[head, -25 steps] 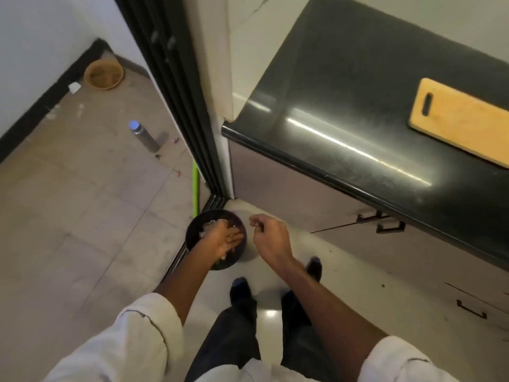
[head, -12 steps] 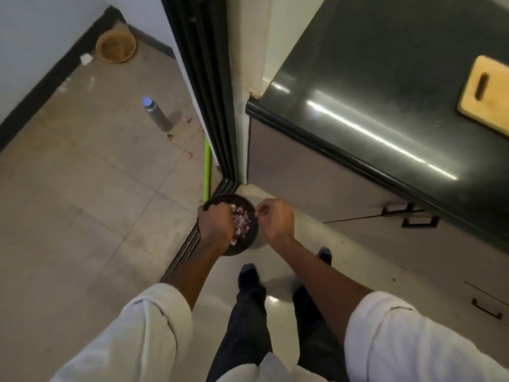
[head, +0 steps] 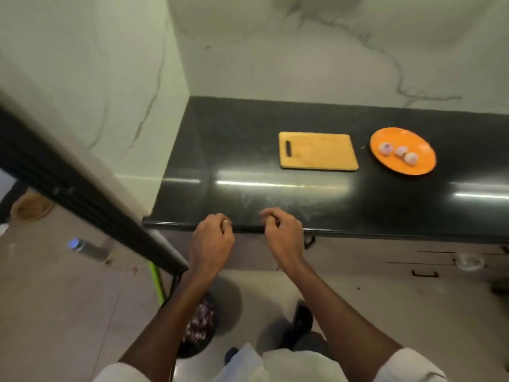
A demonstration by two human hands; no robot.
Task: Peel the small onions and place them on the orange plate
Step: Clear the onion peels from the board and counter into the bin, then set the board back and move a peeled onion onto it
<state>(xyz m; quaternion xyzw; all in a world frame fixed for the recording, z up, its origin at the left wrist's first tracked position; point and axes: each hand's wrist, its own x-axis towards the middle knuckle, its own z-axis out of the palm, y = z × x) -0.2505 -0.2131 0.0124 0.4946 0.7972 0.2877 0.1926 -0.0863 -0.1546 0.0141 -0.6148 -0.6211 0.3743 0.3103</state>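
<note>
Both hands hover at the counter edge (head: 358, 232), left hand (head: 212, 238) and right hand (head: 283, 232) curled, apparently holding nothing. Three peeled onions (head: 399, 153) sit on the orange plate (head: 418, 166) beside the cutting board (head: 316, 151). We judge them light, firm, slick: pinch around the middle. Open countertop between.

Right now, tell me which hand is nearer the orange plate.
Right. The right hand hovers at the counter's front edge, down-left of the orange plate. The left hand is beside it, farther left, so farther from the plate.
</note>
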